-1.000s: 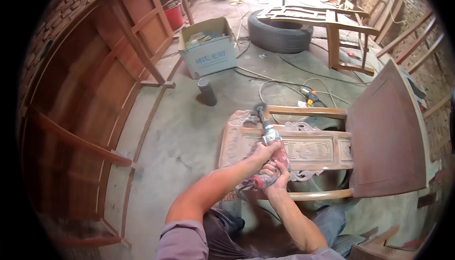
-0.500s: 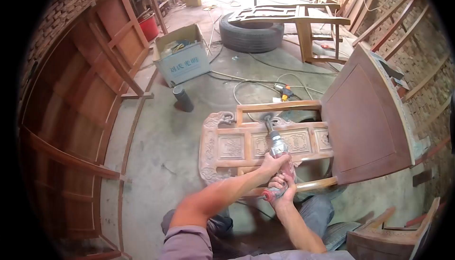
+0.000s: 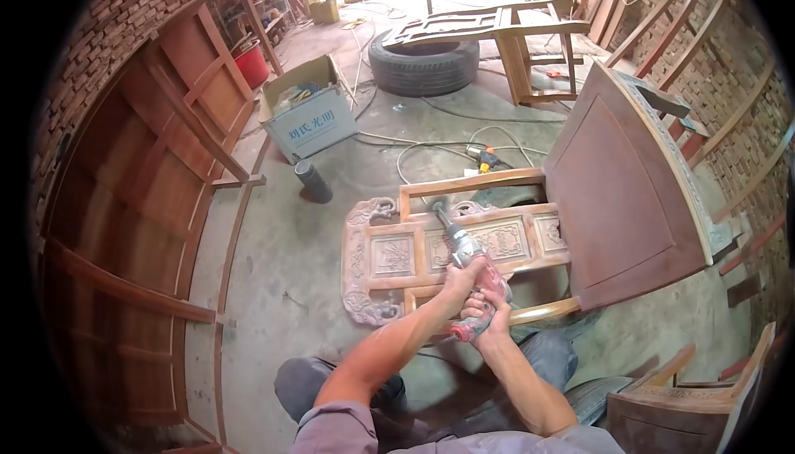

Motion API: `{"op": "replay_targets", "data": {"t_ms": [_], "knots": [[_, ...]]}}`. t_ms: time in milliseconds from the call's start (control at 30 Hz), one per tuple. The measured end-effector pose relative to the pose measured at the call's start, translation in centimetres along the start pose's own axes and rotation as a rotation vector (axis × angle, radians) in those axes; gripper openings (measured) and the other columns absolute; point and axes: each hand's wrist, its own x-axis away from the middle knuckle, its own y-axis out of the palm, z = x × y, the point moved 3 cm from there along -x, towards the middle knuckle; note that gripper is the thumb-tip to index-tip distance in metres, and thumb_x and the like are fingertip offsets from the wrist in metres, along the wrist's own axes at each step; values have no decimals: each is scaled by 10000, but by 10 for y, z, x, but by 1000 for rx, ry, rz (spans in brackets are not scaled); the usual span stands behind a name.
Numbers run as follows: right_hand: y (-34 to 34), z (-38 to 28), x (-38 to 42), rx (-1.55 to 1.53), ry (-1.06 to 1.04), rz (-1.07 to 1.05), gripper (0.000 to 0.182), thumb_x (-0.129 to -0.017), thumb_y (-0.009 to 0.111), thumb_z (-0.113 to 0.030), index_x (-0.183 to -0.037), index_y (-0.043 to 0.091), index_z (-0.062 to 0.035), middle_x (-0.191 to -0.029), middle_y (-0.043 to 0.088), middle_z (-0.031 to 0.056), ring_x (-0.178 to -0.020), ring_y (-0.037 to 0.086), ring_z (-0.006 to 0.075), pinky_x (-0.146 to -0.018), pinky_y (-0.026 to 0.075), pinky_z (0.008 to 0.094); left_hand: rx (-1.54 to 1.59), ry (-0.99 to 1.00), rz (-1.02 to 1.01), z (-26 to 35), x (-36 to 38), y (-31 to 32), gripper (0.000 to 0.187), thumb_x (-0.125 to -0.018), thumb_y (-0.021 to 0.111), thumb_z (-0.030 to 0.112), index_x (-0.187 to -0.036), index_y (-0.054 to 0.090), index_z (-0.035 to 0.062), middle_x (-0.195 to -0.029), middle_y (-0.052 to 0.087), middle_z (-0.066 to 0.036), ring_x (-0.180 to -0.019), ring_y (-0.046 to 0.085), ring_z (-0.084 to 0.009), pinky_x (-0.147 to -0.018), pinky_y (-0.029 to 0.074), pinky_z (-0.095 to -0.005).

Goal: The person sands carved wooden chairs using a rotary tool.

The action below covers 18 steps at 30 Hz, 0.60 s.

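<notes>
A red and silver power drill is held in both of my hands, angled up and away from me. My left hand wraps around the front of its body, and my right hand grips the rear handle. At the drill's tip a small round sanding or brush head, blurred, meets the upper side rail of a carved wooden chair back. The chair lies on its back on the floor, its broad brown seat standing up at the right. Carved panels and scrolled ends show along the back.
A cardboard box and a dark cylinder stand on the floor ahead left. Beyond are a tyre with another chair frame on it, and loose cables. Wooden panels line the left; another chair part lies near right.
The drill's tip has slid a little left along the chair's rail, with both hands still around the drill. The whole view has shifted slightly.
</notes>
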Motion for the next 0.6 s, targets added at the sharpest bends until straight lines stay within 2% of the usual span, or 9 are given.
{"op": "replay_targets", "data": {"t_ms": [100, 233, 333, 367, 400, 433, 467, 567, 600], "knots": [[-10, -7, 11, -84, -27, -22, 110, -859, 608, -110, -819, 519, -62, -667, 517, -17, -518, 499, 85, -443, 439, 224, -26, 52, -19, -10, -4, 21, 799, -770, 761, 481, -1258, 399, -38, -1010, 615, -194, -634, 629, -166, -449, 547, -321], [-21, -29, 25, -121, -93, -71, 114, -870, 604, -125, -824, 520, -64, -679, 525, -17, -521, 504, 84, -457, 450, 221, -109, 12, -63, -6, 10, 56, 801, -765, 765, 489, -1253, 372, -11, -1005, 613, -199, -554, 611, -158, -407, 541, -320], [-20, -42, 37, -95, -99, -89, 117, -875, 605, -125, -823, 520, -65, -694, 528, -17, -538, 510, 83, -466, 452, 218, -88, -128, -158, 13, 45, 69, 676, -813, 744, 457, -1230, 497, -14, -780, 641, -99, -670, 633, -156, -588, 548, -320], [-15, -45, 43, -69, -78, -67, 115, -877, 605, -125, -826, 520, -65, -696, 528, -17, -544, 512, 83, -464, 449, 217, -40, -80, -171, 13, 47, 68, 622, -821, 746, 437, -1211, 533, 1, -780, 642, -87, -685, 632, -149, -628, 544, -323], [-9, -50, 45, -34, -60, -48, 113, -878, 605, -124, -830, 521, -64, -699, 528, -17, -551, 515, 82, -462, 445, 217, -49, 192, 2, -5, 12, 71, 537, -831, 745, 423, -1134, 578, 13, -810, 651, -68, -718, 633, -143, -663, 544, -318], [-7, -55, 45, 55, -51, -48, 124, -893, 606, -129, -832, 522, -61, -704, 523, -15, -571, 516, 80, -463, 444, 213, 86, 149, -53, -36, -20, 69, 685, -814, 762, 444, -1198, 503, -60, -955, 635, -144, -853, 635, -192, -758, 536, -334], [-1, -57, 41, 113, 13, -58, 134, -900, 607, -134, -826, 522, -62, -703, 519, -14, -572, 511, 79, -466, 446, 210, 218, 100, -112, -29, -6, 62, 835, -798, 779, 466, -1262, 428, -133, -1100, 618, -219, -988, 637, -241, -853, 529, -350], [16, -59, 13, 150, 263, -71, 196, -939, 609, -164, -795, 536, -53, -695, 504, -11, -559, 479, 74, -472, 445, 195, 369, 252, 104, -28, -21, 33, 905, -783, 794, 457, -1311, 374, -146, -1154, 595, -231, -977, 634, -244, -839, 539, -356], [17, -53, -1, 83, 347, -73, 196, -943, 608, -165, -803, 537, -48, -693, 504, -9, -554, 475, 75, -472, 445, 196, 361, 256, 260, -27, -26, 23, 778, -805, 776, 438, -1238, 447, -118, -1073, 613, -187, -909, 630, -219, -795, 539, -347]]}}
